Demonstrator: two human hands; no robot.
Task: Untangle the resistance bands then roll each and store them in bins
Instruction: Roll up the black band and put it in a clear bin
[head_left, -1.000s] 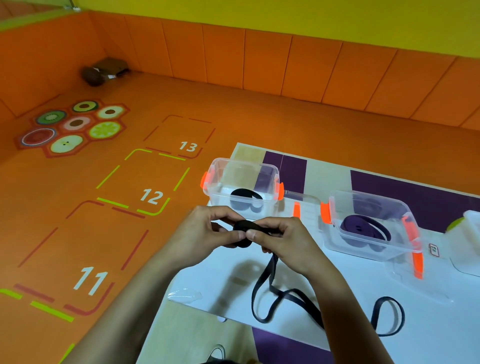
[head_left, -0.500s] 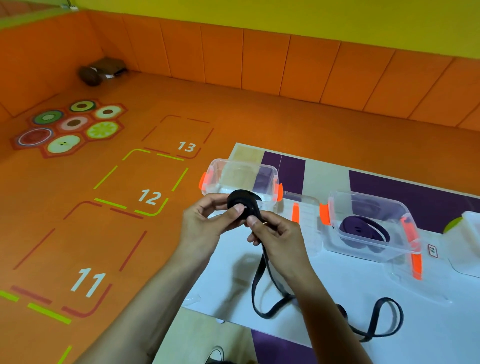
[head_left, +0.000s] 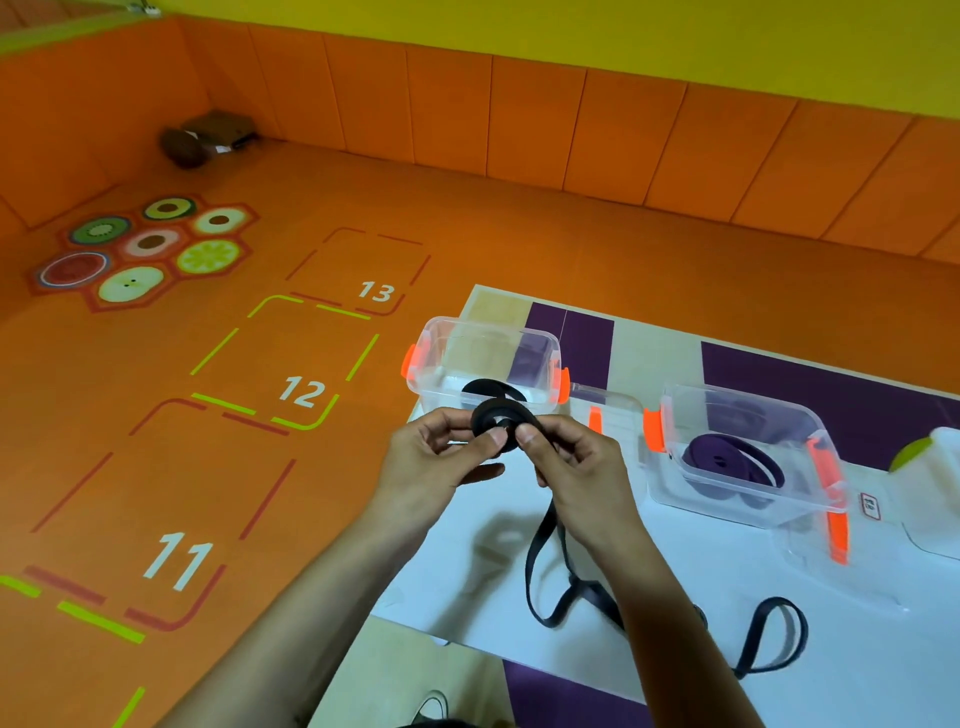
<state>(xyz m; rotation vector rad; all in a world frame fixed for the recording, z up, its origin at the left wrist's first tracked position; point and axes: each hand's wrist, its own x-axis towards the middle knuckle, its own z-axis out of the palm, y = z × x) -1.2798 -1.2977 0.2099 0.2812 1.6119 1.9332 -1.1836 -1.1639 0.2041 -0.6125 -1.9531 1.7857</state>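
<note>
Orange floor (head_left: 467, 218) w/ numbered squares, padded wall (head_left: 535, 119)

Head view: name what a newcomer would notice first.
At centre, the left hand and right hand pinch a half-rolled black band, its tail trailing onto the white sheet. To their right a clear bin holds a coiled purple band; numbered squares mark the orange floor at left.

Padded orange wall panels (head_left: 535, 124), numbered hopscotch squares (head_left: 283, 358) (11 to 13) and fruit-slice hexagons (head_left: 150, 244) suggest a playroom.
</note>
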